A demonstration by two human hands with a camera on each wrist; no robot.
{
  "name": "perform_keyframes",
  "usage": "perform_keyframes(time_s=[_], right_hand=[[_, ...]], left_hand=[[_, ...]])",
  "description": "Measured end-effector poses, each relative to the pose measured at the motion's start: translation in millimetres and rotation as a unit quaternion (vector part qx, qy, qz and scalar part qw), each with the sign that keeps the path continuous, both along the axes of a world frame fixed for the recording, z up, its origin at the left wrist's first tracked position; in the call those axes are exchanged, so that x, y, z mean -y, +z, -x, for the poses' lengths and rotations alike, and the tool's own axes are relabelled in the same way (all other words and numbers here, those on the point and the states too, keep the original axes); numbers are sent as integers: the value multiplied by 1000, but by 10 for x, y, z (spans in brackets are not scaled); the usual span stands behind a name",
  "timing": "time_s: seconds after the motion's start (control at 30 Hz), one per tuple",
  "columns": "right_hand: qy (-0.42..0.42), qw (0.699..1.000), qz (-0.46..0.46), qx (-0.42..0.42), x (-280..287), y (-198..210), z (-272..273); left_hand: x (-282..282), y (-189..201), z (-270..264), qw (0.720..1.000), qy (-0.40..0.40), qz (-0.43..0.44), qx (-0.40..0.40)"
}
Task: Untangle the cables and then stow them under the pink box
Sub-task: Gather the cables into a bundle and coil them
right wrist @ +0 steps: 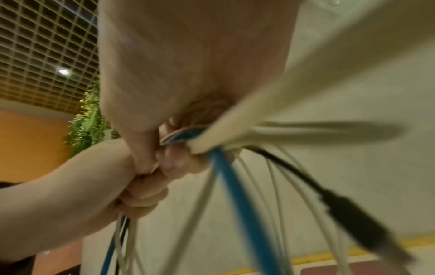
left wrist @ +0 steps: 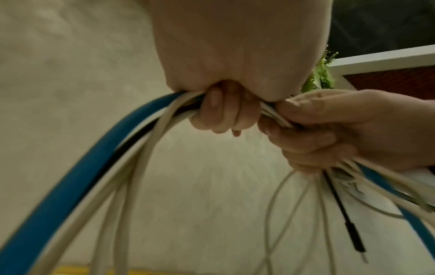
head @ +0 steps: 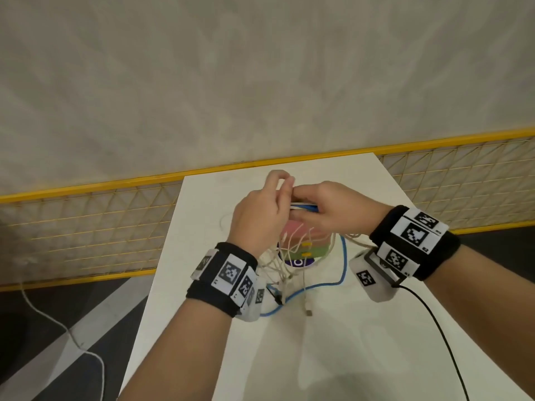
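Cables: we count one blue (head: 343,257), one black (left wrist: 339,201), several white (head: 278,264).
Hands: left (head: 260,215) and right (head: 338,205) meet mid-frame, each grip curled round the bundle.
Box (head: 292,230): one, under them.

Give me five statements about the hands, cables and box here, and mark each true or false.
1. Both hands grip the cable bundle. True.
2. The left hand is open and flat on the table. False: it is curled round the cables.
3. The bundle includes a blue cable. True.
4. The cables are stowed under the pink box. False: they hang from the hands above it.
5. The right hand is empty. False: it holds cables.
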State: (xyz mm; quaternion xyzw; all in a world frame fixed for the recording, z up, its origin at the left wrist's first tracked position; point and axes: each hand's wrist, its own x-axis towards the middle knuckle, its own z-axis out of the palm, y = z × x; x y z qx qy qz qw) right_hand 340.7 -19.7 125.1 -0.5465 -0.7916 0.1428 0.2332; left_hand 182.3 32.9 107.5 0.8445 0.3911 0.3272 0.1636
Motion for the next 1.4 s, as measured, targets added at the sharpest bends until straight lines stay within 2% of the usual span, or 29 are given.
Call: perform_keyframes(time_s=[0.07, 0.13, 0.3, 0.4, 0.43, 0.5, 0.6, 0.67, 0.73, 0.8, 0.83, 0.87, 0.93, 0.97, 1.0, 1.03, 1.1, 1.17, 1.23, 1.3, 1.4], right_hand=[[-14, 999, 23, -27, 21, -15, -100], [-36, 999, 27, -2, 48, -63, -223], [-99, 985, 53, 133, 89, -199, -513], [-118, 951, 98, 268, 84, -303, -715], [-122, 941, 134, 285, 95, -344, -792], [-112, 951, 186, 219, 117, -333, -853], [-85, 988, 130, -9, 119, -105, -525], [-63, 983, 74, -156, 59, -5, -165], [-17, 972, 61, -226, -45, -61, 82], [-23, 965, 76, -251, -101, -170, 114], [-33, 967, 88, -238, -115, -225, 54], [-43, 977, 91, -190, -119, -271, -31], [-76, 995, 70, -6, -93, -383, -191], [-101, 990, 63, 77, -84, -485, -269], [-116, 984, 59, 120, -72, -563, -331], [-118, 983, 60, 129, -71, -635, -389], [-91, 987, 98, 94, -59, -683, -453], [-42, 988, 148, 17, -30, -551, -378], [-5, 975, 171, -140, -29, -317, -146], [7, 952, 139, -273, -111, -189, 81], [8, 949, 137, -283, -194, -217, 274]], left_hand=[[-54, 23, 32, 999, 21, -7, 25], [-100, 67, 81, 998, 34, -2, 48], [-147, 119, 161, 997, 46, -3, 67], [-217, 145, 241, 993, 67, 9, 101], [-242, 156, 276, 992, 73, 14, 106], [-269, 168, 314, 992, 72, 19, 104], [-209, 146, 209, 994, 58, 16, 88], [-132, 139, 91, 995, 45, 8, 88], [-95, 164, 40, 994, 37, 2, 102], [-121, 200, 91, 991, 38, -2, 128], [-152, 212, 148, 989, 43, 0, 143], [-187, 220, 214, 987, 49, 1, 156], [-255, 222, 344, 982, 66, 1, 179], [-283, 223, 395, 979, 75, 1, 188], [-308, 222, 433, 978, 85, 3, 191], [-323, 222, 461, 978, 93, 4, 189], [-335, 217, 478, 980, 101, 6, 173], [-299, 198, 433, 985, 92, 9, 148], [-215, 165, 329, 990, 69, 12, 122], [-133, 147, 234, 992, 43, 13, 118], [-129, 170, 231, 987, 19, 4, 157]])
